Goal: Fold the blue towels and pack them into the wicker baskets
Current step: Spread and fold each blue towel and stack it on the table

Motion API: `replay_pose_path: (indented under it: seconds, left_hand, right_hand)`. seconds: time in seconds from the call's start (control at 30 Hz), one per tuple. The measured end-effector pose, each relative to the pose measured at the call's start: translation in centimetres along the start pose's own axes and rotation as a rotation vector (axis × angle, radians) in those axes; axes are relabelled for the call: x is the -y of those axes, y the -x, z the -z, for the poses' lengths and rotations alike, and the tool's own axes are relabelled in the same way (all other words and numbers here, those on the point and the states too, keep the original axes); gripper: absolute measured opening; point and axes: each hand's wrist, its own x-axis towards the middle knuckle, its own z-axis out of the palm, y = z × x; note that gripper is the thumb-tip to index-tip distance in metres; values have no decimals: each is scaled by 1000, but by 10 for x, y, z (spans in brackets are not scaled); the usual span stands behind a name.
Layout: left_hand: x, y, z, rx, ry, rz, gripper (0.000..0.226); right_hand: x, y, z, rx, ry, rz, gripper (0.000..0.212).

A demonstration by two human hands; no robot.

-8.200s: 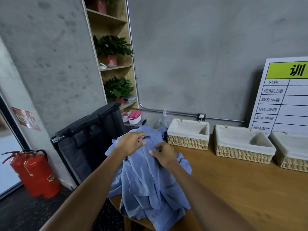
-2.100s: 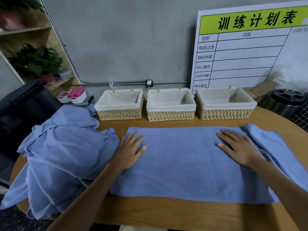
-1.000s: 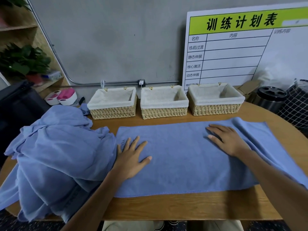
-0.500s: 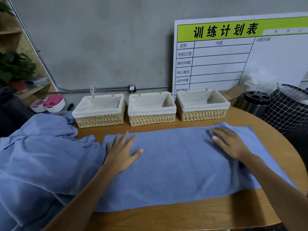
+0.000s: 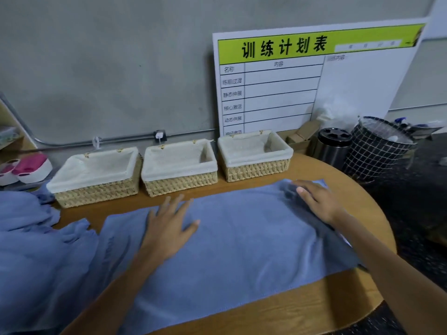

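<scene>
Since the towel stretches lengthwise across mid-frame, your flat left hand presses left of centre, your flat right hand nearest its right end.

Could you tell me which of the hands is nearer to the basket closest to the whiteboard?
Right. The right hand lies flat on the spread towel just in front of that basket; the left hand rests farther left, before the middle basket.

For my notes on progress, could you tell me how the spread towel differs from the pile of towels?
The spread towel lies flat and smooth in one layer; the pile is crumpled and heaped. The left hand and right hand both press on the towel; neither touches the pile. Both are blue and unfolded, on the table.
</scene>
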Motion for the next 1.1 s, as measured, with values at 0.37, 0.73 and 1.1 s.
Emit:
replay_pose_path:
  seconds: [0.37, 0.73, 1.1]
  left_hand:
    - [-109, -43, -59, 197, 12, -243, 112]
    - [-152, -46, -54, 212, 26, -274, 96]
    - [-68, -30, -28, -93, 114, 25, 79]
  right_hand:
    - [-55, -16, 14, 145, 95, -79, 65]
    - [-53, 11, 19, 157, 285, -52, 55]
    - [-34, 26, 24, 283, 442, -111, 113]
